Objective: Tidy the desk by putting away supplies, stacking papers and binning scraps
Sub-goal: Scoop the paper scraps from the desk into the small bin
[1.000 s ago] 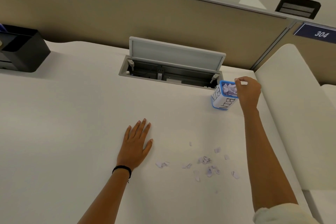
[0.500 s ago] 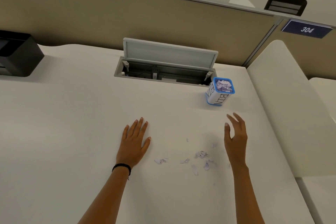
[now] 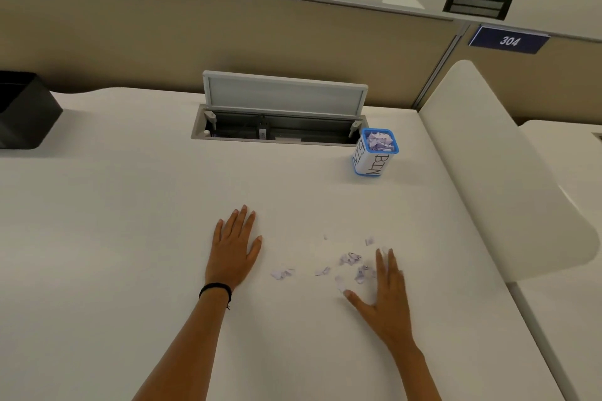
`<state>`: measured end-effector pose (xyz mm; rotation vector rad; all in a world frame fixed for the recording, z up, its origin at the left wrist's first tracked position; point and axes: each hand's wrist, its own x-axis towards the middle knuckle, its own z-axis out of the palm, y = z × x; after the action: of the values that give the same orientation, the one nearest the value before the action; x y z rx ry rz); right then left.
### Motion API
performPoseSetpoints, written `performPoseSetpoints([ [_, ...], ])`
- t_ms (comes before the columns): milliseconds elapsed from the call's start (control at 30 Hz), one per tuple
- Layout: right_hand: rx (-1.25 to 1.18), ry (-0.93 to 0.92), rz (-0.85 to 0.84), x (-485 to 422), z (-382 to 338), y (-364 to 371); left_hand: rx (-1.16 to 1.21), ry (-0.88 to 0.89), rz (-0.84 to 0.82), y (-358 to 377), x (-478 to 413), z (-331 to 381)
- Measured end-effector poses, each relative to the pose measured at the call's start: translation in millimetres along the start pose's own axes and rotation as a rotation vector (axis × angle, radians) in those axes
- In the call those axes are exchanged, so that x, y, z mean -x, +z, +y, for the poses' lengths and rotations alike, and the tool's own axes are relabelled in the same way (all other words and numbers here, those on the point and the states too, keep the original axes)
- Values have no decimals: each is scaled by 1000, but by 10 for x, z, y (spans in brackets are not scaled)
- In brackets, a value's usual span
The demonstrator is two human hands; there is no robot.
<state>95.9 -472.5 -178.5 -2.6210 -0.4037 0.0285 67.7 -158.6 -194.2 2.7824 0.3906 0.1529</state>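
My left hand [image 3: 234, 249] lies flat on the white counter [image 3: 130, 238], palm down, fingers straight and close together, holding nothing; a thin black band [image 3: 215, 288] circles its wrist. My right hand [image 3: 387, 299] is open too, thumb spread wide and fingers stretched forward, set at the right edge of a scatter of small torn white and pale purple paper scraps [image 3: 350, 259]. Its fingers are a little blurred, so I cannot tell whether they touch any scrap. The scraps lie loose on the counter between my two hands, most of them nearer the right one, with one small clump [image 3: 281, 273] just beside my left thumb. Farther back and to the right stands a small square blue-rimmed white container lettered BIN [image 3: 374, 156], upright and filled near its rim with crumpled paper bits. It sits just beside the right end of a grey cable hatch [image 3: 277, 135] sunk into the counter, whose lid [image 3: 283, 98] stands raised. At the far left sits a black box [image 3: 26, 111]. A tan partition wall [image 3: 195, 32] runs behind, carrying a dark blue sign reading 304 [image 3: 508, 40].
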Motion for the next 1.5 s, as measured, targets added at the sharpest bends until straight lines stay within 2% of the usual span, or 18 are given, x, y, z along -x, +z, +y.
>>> performPoseSetpoints([
  [100, 3, -17, -61, -115, -85, 59, -2, 4, -2, 8, 5, -3],
  [300, 9, 16, -51, -472, -193, 138, 0, 7, 5, 9, 6, -5],
  [533, 44, -158, -114, -707, -465, 329, 2, 6, 14, 18, 5, -9],
  [700, -45, -295, -163, -781, -623, 366, -9, 6, 16, 16, 1, -8],
  [800, -138, -333, -86, -714, -637, 324, -6, 5, 18, 12, 3, -1],
  [900, -247, -281, 49, -596, -602, 253, 1, 8, 21, 9, 15, -6],
  [1100, -17, -419, -66, -382, -324, 365, -5, 8, 23, -8, 24, 0],
  [1233, -20, -324, 12, -269, -315, 358, -12, 6, 15, -7, 30, 4],
  [1500, 56, -286, 145, -268, -228, 198, -15, 7, 10, 0, 29, -8],
])
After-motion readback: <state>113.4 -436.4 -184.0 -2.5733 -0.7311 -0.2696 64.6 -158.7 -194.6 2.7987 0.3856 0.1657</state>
